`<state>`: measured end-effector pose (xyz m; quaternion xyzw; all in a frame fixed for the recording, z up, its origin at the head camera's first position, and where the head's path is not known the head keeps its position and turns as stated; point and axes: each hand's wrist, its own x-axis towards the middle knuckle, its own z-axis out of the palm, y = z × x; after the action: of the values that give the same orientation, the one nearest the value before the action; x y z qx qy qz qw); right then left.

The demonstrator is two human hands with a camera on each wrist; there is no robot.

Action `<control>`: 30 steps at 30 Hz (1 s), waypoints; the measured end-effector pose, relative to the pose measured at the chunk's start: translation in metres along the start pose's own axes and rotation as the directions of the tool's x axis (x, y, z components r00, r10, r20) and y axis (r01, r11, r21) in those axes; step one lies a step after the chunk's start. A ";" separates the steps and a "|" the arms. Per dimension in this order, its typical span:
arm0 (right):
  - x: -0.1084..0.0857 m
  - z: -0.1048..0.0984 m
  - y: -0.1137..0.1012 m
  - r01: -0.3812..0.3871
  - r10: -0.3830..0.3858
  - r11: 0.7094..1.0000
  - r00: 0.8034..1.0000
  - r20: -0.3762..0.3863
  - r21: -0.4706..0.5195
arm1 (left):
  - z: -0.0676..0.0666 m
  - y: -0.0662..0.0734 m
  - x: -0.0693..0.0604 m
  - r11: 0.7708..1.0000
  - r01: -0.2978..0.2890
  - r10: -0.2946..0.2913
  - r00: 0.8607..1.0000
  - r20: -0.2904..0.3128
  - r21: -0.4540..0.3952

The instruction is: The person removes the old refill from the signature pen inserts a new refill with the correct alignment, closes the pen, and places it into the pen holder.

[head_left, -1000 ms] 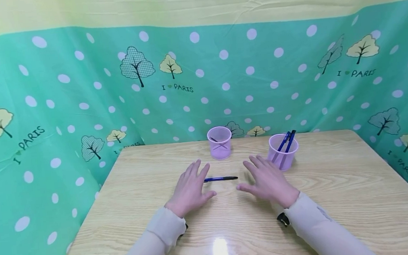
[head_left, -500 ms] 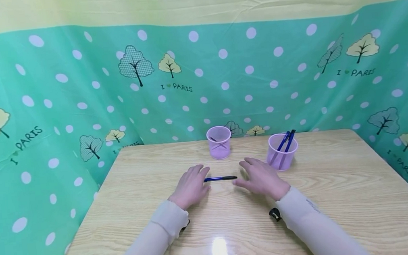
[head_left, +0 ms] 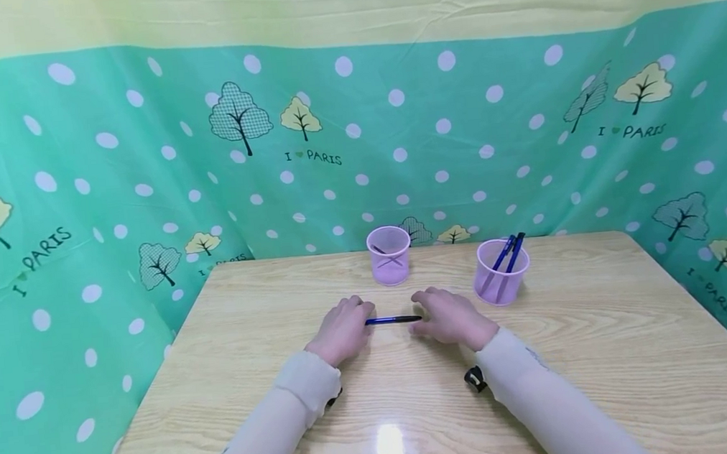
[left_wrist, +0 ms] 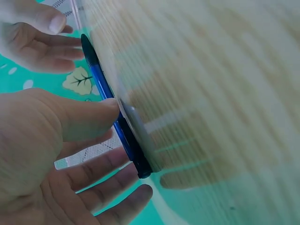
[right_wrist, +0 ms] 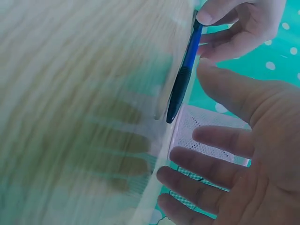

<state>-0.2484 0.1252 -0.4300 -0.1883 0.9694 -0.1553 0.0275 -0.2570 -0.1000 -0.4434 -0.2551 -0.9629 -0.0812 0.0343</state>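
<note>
"what's lying in front of you?"

"a slim pen (head_left: 386,320), blue barrel, black tapered grip end."

"how does it lie?"

"flat on the table (head_left: 603,292), crosswise to me, grip end toward my right hand (head_left: 454,317), the other end close in by my left hand (head_left: 342,331)."

You see a smooth, plastic-looking pen (head_left: 392,319) on a glossy wood-grain table (head_left: 605,321); behind the pen, a creased cloth curtain (head_left: 416,132).

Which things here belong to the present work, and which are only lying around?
Seemingly in the work:
loose blue pen
left hand
right hand

Seemingly only around:
rear purple cup
nearer purple cup
two pens inside it
patterned curtain
</note>
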 end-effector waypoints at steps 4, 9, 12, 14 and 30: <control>0.005 0.003 0.001 0.005 -0.004 1.000 1.000 0.025 -0.019 | -0.001 0.001 0.002 1.000 0.017 -0.017 1.000 0.026 -0.001; 0.009 0.007 -0.002 0.028 -0.027 0.997 1.000 0.013 -0.067 | -0.002 0.002 0.005 0.999 0.037 -0.037 0.999 0.037 -0.002; 0.010 0.007 -0.006 0.040 -0.039 0.996 0.999 0.010 -0.078 | -0.002 0.002 0.006 0.999 0.048 -0.047 0.998 0.040 -0.011; 0.010 0.007 -0.008 0.049 -0.048 0.995 0.999 0.010 -0.082 | -0.002 0.002 0.007 0.999 0.049 -0.049 0.998 0.042 -0.010; 0.012 0.012 -0.015 0.059 -0.057 0.990 0.998 0.015 -0.128 | -0.002 0.006 0.007 0.999 0.036 -0.036 0.998 0.060 -0.004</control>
<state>-0.2531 0.1040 -0.4368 -0.2187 0.9713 -0.0923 0.0164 -0.2597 -0.0915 -0.4395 -0.2401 -0.9677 -0.0763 0.0032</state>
